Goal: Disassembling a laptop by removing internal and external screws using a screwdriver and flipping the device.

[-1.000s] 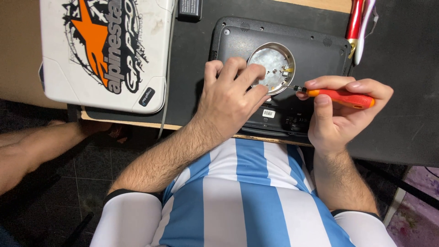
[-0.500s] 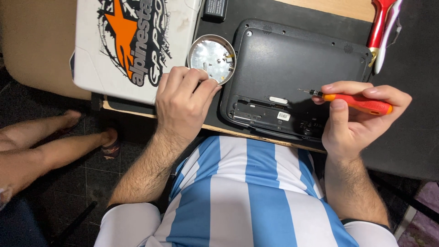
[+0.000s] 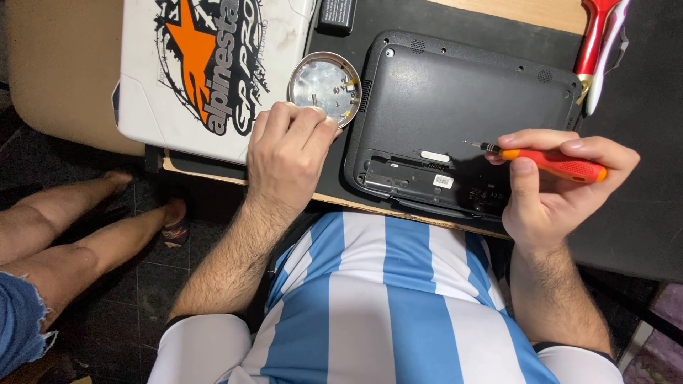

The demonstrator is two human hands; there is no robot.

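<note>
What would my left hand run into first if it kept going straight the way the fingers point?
Most likely the round metal dish: the left hand points up the picture, fingers already at its near rim.
</note>
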